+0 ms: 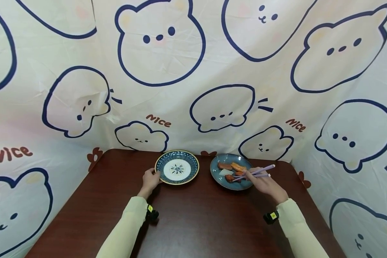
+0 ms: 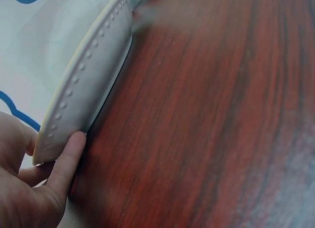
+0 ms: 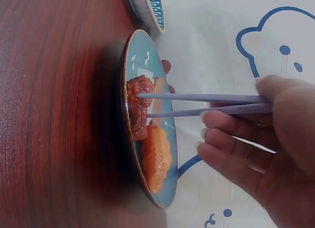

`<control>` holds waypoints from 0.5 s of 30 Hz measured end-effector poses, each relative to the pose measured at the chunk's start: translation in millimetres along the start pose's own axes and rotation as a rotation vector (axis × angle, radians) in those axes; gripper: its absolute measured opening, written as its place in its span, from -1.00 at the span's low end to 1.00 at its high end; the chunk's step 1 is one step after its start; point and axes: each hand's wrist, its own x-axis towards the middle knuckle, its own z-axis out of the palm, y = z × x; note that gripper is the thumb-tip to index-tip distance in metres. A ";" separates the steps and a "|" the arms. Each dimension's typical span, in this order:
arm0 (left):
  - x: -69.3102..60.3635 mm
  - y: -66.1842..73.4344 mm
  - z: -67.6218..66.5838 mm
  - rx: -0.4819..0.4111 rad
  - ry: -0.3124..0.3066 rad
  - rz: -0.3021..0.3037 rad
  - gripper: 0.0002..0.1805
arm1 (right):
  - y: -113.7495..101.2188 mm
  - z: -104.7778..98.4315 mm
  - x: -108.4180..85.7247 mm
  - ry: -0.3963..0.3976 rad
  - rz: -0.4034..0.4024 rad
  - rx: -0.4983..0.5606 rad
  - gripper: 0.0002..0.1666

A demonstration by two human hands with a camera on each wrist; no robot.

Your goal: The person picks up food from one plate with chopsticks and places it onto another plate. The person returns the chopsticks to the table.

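Observation:
My left hand (image 1: 150,181) holds the left rim of a patterned plate (image 1: 177,171), white in the middle with a blue-green band and yellow edge. In the left wrist view, the thumb is at the rim and a finger lies against the plate's white outer wall (image 2: 91,70). A pair of lilac chopsticks (image 3: 211,97) is gripped in my right hand (image 1: 266,184). Their tips touch a glossy brown drumstick-like piece of food (image 3: 140,107) on the blue-grey plate (image 1: 222,181). An orange ridged piece (image 3: 156,159) lies beside it, with a white piece (image 1: 226,172) and a brownish slab (image 1: 224,166).
Both plates stand near the back edge of a dark reddish wooden table (image 1: 193,222). A pale cloth (image 1: 180,100) printed with blue-outlined animal heads hangs behind and along both sides. Small black devices are strapped at both wrists.

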 end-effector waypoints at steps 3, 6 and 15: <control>0.6 -1.2 -0.8 0.005 0.001 0.000 -0.53 | -1.9 0.9 -1.9 0.036 0.038 0.020 -0.47; 0.6 -2.8 -1.0 0.007 -0.001 -0.007 -0.53 | -2.2 1.6 -2.2 0.048 0.068 0.059 -0.46; 3.2 -2.3 0.8 0.005 0.009 -0.004 -0.51 | -0.4 1.6 3.6 0.043 0.097 0.071 -0.32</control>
